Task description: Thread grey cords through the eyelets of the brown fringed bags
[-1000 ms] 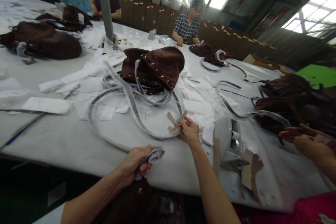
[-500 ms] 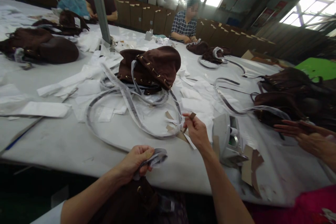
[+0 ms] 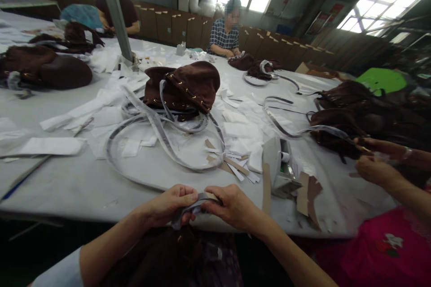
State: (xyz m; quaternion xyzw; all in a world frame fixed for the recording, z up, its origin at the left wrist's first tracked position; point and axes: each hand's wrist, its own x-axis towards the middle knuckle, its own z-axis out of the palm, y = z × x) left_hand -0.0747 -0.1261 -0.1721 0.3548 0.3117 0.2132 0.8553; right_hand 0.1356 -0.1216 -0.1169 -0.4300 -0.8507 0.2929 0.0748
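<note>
My left hand, at the table's near edge, is closed on a grey strap wrapped in clear plastic. My right hand pinches a short tan card strip and presses it against that strap; its fingertips partly hide the strip. Below both hands, in my lap, lies a dark brown bag, mostly in shadow. Beyond them on the table sits a brown drawstring bag with gold eyelets. Its long plastic-covered strap loops towards me.
Right of the middle stand a tape dispenser and card pieces. Paper and card strips lie beside them. A co-worker's hands handle a strap at the right. More brown bags are there. A metal post rises at the back left.
My right hand has brought a card strip from the pile beside the dispenser to the strap in my left hand. The view has shifted slightly right. The co-worker's hands at the right now grip a strap.
</note>
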